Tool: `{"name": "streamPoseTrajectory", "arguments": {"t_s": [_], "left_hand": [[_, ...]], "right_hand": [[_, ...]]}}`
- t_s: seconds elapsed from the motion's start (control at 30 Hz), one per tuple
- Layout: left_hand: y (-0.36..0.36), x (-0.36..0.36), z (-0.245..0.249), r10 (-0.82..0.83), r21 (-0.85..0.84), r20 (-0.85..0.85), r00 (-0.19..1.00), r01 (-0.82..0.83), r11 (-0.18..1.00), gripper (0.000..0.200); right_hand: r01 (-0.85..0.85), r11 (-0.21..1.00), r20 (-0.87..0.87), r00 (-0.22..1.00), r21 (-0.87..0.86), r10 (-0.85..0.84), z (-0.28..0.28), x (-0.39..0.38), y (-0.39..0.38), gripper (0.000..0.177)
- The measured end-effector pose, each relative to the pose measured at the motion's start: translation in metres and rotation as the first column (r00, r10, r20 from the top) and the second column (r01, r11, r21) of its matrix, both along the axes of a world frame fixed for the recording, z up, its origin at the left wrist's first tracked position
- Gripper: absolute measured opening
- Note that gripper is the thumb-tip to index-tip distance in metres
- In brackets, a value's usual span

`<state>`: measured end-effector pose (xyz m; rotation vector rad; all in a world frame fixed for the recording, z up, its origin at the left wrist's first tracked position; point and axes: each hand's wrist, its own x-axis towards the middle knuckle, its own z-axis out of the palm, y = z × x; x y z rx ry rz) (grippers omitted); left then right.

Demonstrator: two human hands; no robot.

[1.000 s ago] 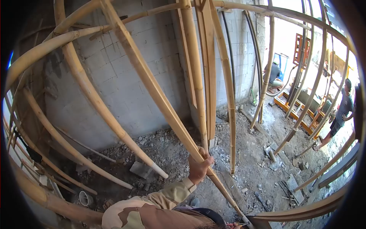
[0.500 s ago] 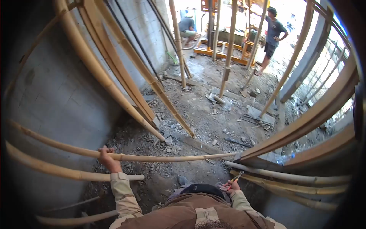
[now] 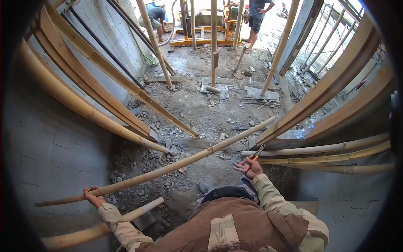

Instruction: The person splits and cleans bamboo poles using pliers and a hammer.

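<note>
A long bamboo pole (image 3: 168,169) slants across the view, its near end at the lower left and its far end raised toward the right. My left hand (image 3: 95,197) is closed around it close to the lower-left end. In my right hand (image 3: 253,170) is a pair of pincers (image 3: 255,158) with red and yellow handles, jaws pointing up and away from me. Some of that hand's fingers stretch out to the left beside the handles. Below the held pole lies another bamboo pole (image 3: 142,208), apart from both hands.
Bamboo poles (image 3: 94,115) and a wooden frame (image 3: 98,92) lean along the left wall. More poles (image 3: 323,150) lie at right, beneath timber beams (image 3: 331,84). Upright bamboo props (image 3: 214,54) stand ahead on rubble-strewn ground. Two people (image 3: 255,17) are farther off near an orange metal frame (image 3: 201,41).
My left hand has moved down and left with the pole, whose far end has swung up and away. My right hand has reached forward with the pincers. The view has tilted and shifted.
</note>
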<state>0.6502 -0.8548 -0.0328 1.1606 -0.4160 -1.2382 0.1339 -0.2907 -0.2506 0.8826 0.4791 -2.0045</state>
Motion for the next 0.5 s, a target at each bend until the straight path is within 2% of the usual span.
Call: {"name": "streamPoseTrajectory", "arguments": {"t_s": [0.07, 0.1, 0.2, 0.27, 0.3, 0.37, 0.43, 0.5], "left_hand": [[-0.012, 0.011, -0.036, -0.026, 0.016, -0.023, 0.999, 0.027, 1.0, 0.037], [-0.015, 0.018, -0.055, -0.042, 0.027, -0.05, 0.998, 0.044, 0.999, 0.037], [-0.021, 0.033, -0.116, -0.05, 0.13, -0.127, 0.991, 0.067, 0.989, 0.039], [-0.004, 0.023, -0.132, -0.019, 0.149, -0.125, 0.992, 0.038, 0.988, 0.041], [0.001, 0.02, -0.137, 0.017, 0.167, -0.119, 0.993, 0.003, 0.986, 0.043], [-0.005, 0.033, -0.161, -0.001, 0.17, -0.155, 0.988, 0.028, 0.985, 0.048], [-0.007, 0.046, -0.18, -0.008, 0.174, -0.198, 0.98, 0.043, 0.984, 0.055], [-0.006, 0.051, -0.19, -0.014, 0.183, -0.271, 0.962, 0.066, 0.981, 0.056]], "right_hand": [[0.037, 0.997, -0.075, 0.996, -0.073, -0.042, 0.025, 0.002, -0.018, 0.022], [0.051, 0.991, -0.112, 0.992, -0.127, -0.066, 0.05, 0.005, -0.029, 0.04], [0.067, 0.986, -0.184, 0.978, -0.155, -0.095, 0.077, 0.001, -0.043, 0.045], [0.032, 0.998, -0.364, 0.931, 0.058, -0.009, 0.085, -0.005, -0.047, 0.045], [0.041, 0.997, -0.366, 0.931, 0.058, -0.017, 0.084, -0.009, -0.048, 0.045], [0.019, 0.978, -0.392, 0.918, 0.206, 0.064, 0.074, -0.021, -0.05, 0.059], [0.046, 0.98, -0.338, 0.941, 0.195, 0.024, 0.075, -0.026, -0.055, 0.057], [0.111, 0.993, -0.338, 0.937, 0.034, -0.093, 0.089, -0.023, -0.062, 0.053]]}}
